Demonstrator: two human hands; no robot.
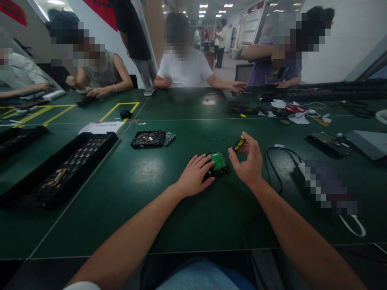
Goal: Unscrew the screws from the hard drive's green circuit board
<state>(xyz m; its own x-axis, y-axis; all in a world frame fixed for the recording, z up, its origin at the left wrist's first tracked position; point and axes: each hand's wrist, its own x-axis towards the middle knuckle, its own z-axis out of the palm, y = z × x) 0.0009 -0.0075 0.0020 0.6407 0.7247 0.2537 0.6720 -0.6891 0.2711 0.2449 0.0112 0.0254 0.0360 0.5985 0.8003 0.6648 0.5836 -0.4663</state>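
My left hand [196, 175] lies with its fingers stretched out over a hard drive [219, 162], covering its left part. The drive's green circuit board shows to the right of the fingers, and its black casing rests on the table. Just right of the drive, my right hand [249, 161] is raised with thumb and fingers closed on a screwdriver [238, 143] with a black and yellow handle. Its tip cannot be made out, and the handle is apart from the drive. Another, opened hard drive [148, 139] sits farther left beside a small loose circuit board [169, 139].
A long black tray [75, 161] holds small parts on the left. At right are a cable [279, 177], a blurred-out device [329, 185], another drive [329, 143] and a grey box [367, 143]. Several people sit across the green table [145, 225]. Scraps and wires [294, 109] lie at the back right.
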